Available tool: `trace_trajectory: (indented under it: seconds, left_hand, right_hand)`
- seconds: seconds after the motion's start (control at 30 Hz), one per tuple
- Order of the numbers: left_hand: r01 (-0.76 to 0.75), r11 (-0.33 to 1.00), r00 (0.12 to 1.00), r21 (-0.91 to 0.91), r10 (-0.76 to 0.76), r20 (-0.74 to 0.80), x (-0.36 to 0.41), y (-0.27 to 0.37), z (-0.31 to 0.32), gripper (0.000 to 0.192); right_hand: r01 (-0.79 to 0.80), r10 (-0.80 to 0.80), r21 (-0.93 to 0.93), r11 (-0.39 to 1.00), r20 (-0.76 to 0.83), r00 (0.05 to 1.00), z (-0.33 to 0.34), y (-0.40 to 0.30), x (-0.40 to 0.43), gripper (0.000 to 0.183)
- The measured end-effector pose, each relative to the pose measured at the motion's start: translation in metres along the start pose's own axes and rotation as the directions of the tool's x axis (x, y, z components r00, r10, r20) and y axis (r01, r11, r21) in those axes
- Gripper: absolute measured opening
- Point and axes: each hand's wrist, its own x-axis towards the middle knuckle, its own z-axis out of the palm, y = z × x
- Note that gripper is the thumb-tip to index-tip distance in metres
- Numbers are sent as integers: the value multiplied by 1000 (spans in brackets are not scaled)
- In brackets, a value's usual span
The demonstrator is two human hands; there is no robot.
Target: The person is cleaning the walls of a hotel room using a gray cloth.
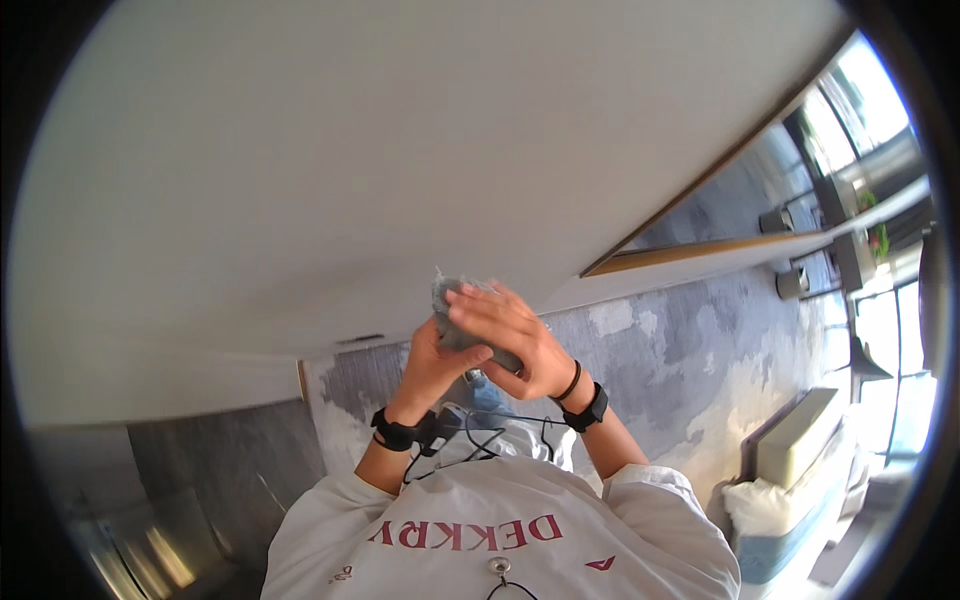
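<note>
A grey, fuzzy cloth-like item (pixel 480 341) with frayed, wispy edges is between my two hands, in front of my chest and close to a pale wall. My left hand (pixel 431 364) grips its lower side, with the thumb laid across it. Over its top lies my right hand (pixel 514 337), the fingers stretched across and the thumb underneath. What the item is exactly cannot be told, as the fingers hide much of it. Both wrists carry black bands.
A large pale wall (pixel 375 150) rises ahead, with a wood-framed mirror (pixel 720 195) at the right. Below is a patchy grey-blue floor (pixel 637 345). A bed or cushioned seat (pixel 787 510) stands at the lower right, near windows. Black cords (pixel 480 442) hang before my body.
</note>
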Motion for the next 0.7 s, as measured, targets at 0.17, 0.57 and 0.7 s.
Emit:
trace_trajectory:
  seconds: [0.17, 0.57, 0.7]
  left_hand:
    - [92, 981, 974, 170, -53, -221, -72, 18, -67, 26]
    - [14, 873, 853, 488, 244, -461, -189, 19, -125, 17]
    - [-18, 944, 809, 329, 207, -551, -207, 16, -129, 21]
  right_hand:
    - [-210, 314, 696, 687, -23, 949, 64, -14, 17, 72]
    - [-457, 406, 218, 863, 240, 882, 177, -52, 17, 40]
    - [-355, 306, 163, 920, 264, 915, 191, -58, 17, 20]
